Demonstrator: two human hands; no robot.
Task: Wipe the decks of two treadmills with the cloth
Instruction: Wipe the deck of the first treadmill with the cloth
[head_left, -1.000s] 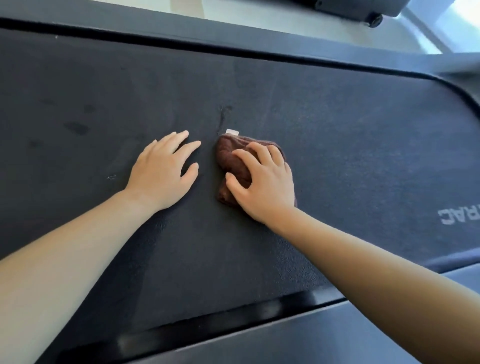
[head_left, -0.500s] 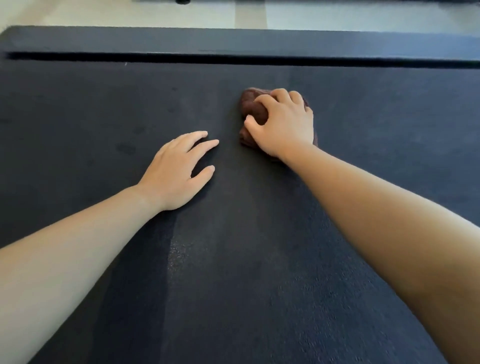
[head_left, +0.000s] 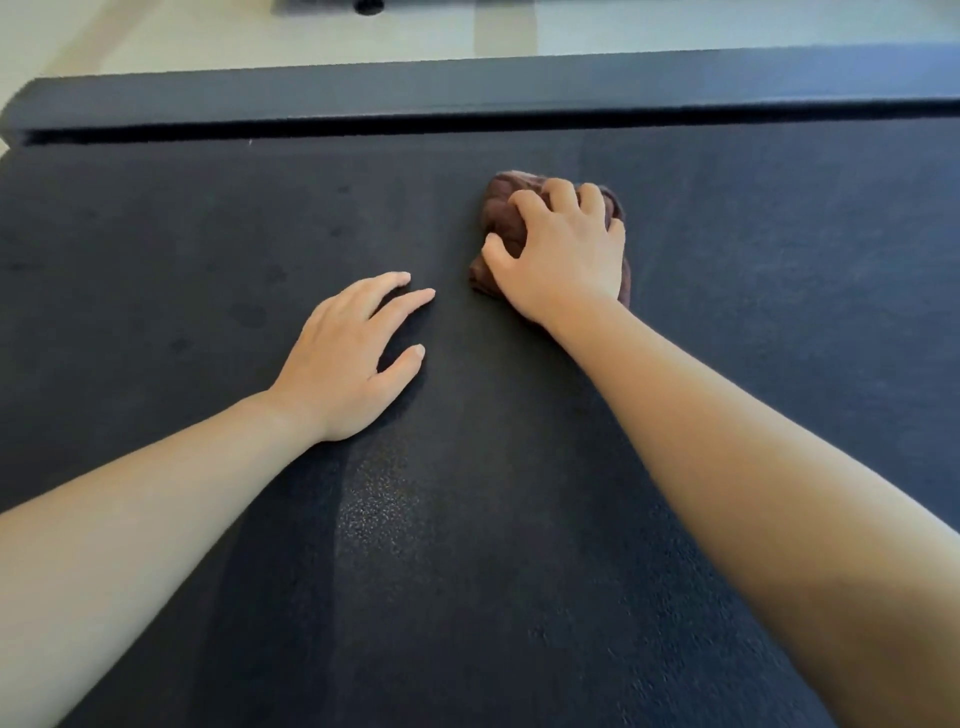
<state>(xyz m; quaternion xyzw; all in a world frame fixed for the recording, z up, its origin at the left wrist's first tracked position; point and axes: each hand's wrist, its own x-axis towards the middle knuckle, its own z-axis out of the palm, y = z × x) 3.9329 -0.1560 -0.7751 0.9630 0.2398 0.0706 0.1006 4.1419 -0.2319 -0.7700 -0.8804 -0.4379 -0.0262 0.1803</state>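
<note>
One bunched brown cloth (head_left: 501, 228) under curled right-hand fingers (head_left: 537, 205); left fingers (head_left: 400, 304) lie spread flat.

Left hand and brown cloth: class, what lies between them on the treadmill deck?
Nothing: in the head view only bare dark treadmill deck separates the left hand from the cloth under the right hand.

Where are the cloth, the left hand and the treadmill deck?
cloth (head_left: 501, 215), head view, on the bunched brown fabric left of the fingers.
left hand (head_left: 343, 358), head view, on the back of the hand.
treadmill deck (head_left: 779, 260), head view, on bare dark belt.
</note>
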